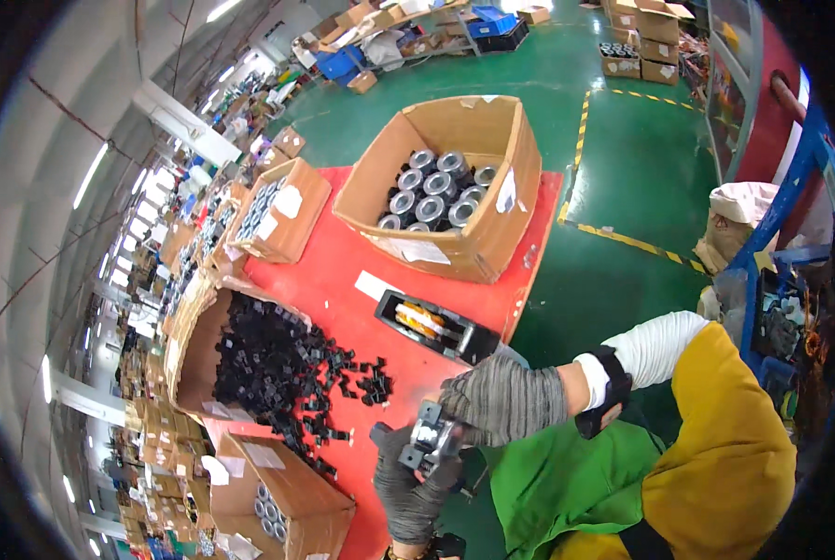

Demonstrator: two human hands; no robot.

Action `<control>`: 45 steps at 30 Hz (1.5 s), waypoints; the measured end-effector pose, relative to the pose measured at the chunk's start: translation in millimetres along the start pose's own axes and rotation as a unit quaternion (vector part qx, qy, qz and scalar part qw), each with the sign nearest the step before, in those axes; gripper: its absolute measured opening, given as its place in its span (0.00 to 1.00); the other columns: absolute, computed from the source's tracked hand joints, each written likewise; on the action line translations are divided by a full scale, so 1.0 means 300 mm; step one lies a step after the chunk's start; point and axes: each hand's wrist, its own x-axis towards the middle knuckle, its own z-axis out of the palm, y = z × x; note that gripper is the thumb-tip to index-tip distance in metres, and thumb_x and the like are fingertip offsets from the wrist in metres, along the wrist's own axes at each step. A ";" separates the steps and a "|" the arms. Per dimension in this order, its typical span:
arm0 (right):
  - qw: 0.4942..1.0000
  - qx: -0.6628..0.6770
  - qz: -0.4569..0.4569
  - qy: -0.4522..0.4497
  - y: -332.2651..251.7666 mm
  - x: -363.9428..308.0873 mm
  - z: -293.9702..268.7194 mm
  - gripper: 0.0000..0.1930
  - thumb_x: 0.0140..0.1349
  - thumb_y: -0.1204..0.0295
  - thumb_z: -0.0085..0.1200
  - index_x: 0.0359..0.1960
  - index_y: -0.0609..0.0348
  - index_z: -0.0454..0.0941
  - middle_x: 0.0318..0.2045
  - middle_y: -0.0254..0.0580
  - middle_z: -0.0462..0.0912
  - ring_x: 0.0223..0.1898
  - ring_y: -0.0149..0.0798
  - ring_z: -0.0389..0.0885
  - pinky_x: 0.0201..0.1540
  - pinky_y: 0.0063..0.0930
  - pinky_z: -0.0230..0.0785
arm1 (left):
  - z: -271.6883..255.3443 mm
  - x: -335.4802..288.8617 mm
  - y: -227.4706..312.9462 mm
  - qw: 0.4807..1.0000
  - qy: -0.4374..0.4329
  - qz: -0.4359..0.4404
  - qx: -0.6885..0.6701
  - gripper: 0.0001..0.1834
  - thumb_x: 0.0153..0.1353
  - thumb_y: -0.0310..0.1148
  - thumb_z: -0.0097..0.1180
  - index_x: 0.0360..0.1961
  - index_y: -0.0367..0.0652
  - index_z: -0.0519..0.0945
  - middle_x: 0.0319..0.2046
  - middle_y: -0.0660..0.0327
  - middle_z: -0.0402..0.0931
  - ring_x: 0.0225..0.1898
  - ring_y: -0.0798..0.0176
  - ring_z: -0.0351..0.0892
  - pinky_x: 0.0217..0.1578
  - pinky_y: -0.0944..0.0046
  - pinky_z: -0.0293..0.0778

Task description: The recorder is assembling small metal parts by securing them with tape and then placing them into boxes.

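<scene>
Here, gripping a black-and-silver part (427, 439) with left hand (408, 485) and right hand (500, 401), near a tape dispenser (439, 328) on the red surface (315, 283).

Red tabletop (350, 322): a passage runs between tape dispenser (427, 322) and spilled black parts (320, 406).
Near end: left hand (410, 495) and right hand (501, 397) stand across it.
Far end: large carton (508, 233) blocks.
Left side: parts carton (198, 364) and ring carton (320, 518) bar the way.

The gloved left hand (406, 490) and right hand (503, 399) curl close together, right arm (655, 355) bent.
</scene>
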 end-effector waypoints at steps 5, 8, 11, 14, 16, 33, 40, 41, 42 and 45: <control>0.997 -0.063 0.046 0.003 0.204 0.074 -0.178 0.16 0.53 0.62 0.51 0.40 0.56 0.70 0.18 0.42 0.74 0.18 0.45 0.76 0.16 0.37 0.65 | -0.032 0.048 -0.003 0.999 -0.008 -0.036 -0.015 0.27 0.47 0.30 0.62 0.49 0.35 0.69 0.32 0.58 0.75 0.36 0.65 0.73 0.40 0.65 0.69; 0.977 -0.157 0.119 0.085 0.384 0.142 -0.385 0.13 0.52 0.61 0.51 0.35 0.56 0.73 0.20 0.49 0.75 0.19 0.56 0.74 0.22 0.45 0.67 | -0.116 0.013 0.024 0.996 0.075 -0.038 -0.038 0.22 0.58 0.26 0.52 0.54 0.34 0.67 0.46 0.55 0.74 0.43 0.61 0.75 0.43 0.64 0.71; 0.954 -0.205 0.217 0.003 0.614 0.272 -0.540 0.15 0.52 0.61 0.52 0.36 0.58 0.74 0.25 0.51 0.79 0.28 0.53 0.79 0.31 0.42 0.70 | -0.222 -0.066 -0.031 0.985 0.145 -0.090 0.015 0.20 0.58 0.27 0.53 0.52 0.32 0.70 0.45 0.55 0.74 0.41 0.61 0.75 0.44 0.64 0.70; 0.889 -0.365 0.249 -0.124 0.871 0.285 -0.622 0.13 0.49 0.64 0.53 0.33 0.58 0.77 0.22 0.46 0.80 0.24 0.49 0.80 0.27 0.41 0.71 | -0.272 -0.136 -0.141 0.955 0.248 -0.159 -0.028 0.19 0.58 0.28 0.53 0.50 0.31 0.71 0.42 0.55 0.75 0.39 0.59 0.75 0.43 0.63 0.70; 0.846 -0.364 0.317 -0.227 0.908 0.347 -0.592 0.13 0.47 0.66 0.53 0.33 0.58 0.78 0.20 0.45 0.80 0.24 0.47 0.80 0.26 0.40 0.71 | -0.289 -0.176 -0.173 0.937 0.287 -0.197 0.021 0.18 0.58 0.29 0.54 0.48 0.30 0.72 0.40 0.54 0.76 0.39 0.59 0.74 0.43 0.63 0.70; 0.757 0.174 0.561 -0.286 1.104 0.294 -0.570 0.23 0.60 0.72 0.49 0.57 0.56 0.58 0.40 0.50 0.79 0.36 0.46 0.81 0.37 0.37 0.77 | -0.406 -0.319 -0.154 0.937 0.249 -0.245 0.002 0.11 0.58 0.26 0.52 0.42 0.35 0.76 0.38 0.58 0.77 0.40 0.65 0.76 0.43 0.67 0.71; 0.949 -0.018 0.281 -0.144 1.020 0.187 -0.595 0.18 0.59 0.68 0.55 0.50 0.57 0.70 0.38 0.41 0.79 0.38 0.36 0.76 0.41 0.27 0.71 | -0.813 -0.433 0.005 0.902 0.316 -0.246 0.162 0.15 0.58 0.33 0.53 0.43 0.33 0.76 0.35 0.58 0.78 0.37 0.66 0.75 0.42 0.66 0.70; 0.964 -0.147 0.168 -0.145 1.007 0.156 -0.573 0.16 0.59 0.67 0.55 0.48 0.57 0.73 0.38 0.39 0.78 0.38 0.34 0.75 0.42 0.26 0.69 | -0.901 -0.434 -0.010 0.892 0.327 -0.255 0.179 0.16 0.59 0.34 0.54 0.44 0.34 0.76 0.35 0.58 0.78 0.37 0.67 0.75 0.42 0.66 0.70; 0.972 -0.064 0.194 -0.117 0.898 0.162 -0.506 0.14 0.61 0.64 0.52 0.43 0.59 0.75 0.37 0.41 0.79 0.37 0.36 0.76 0.41 0.28 0.69 | -1.009 -0.451 -0.042 0.895 0.293 -0.284 0.181 0.17 0.59 0.36 0.54 0.44 0.34 0.76 0.35 0.58 0.78 0.37 0.67 0.75 0.41 0.67 0.71; 0.903 -0.401 -0.004 -0.151 1.074 -0.022 -0.519 0.16 0.64 0.60 0.46 0.39 0.60 0.77 0.36 0.46 0.80 0.37 0.40 0.77 0.41 0.31 0.69 | -1.259 -0.449 -0.173 0.893 0.229 -0.373 0.107 0.21 0.57 0.38 0.56 0.45 0.33 0.75 0.34 0.59 0.77 0.33 0.68 0.75 0.37 0.69 0.72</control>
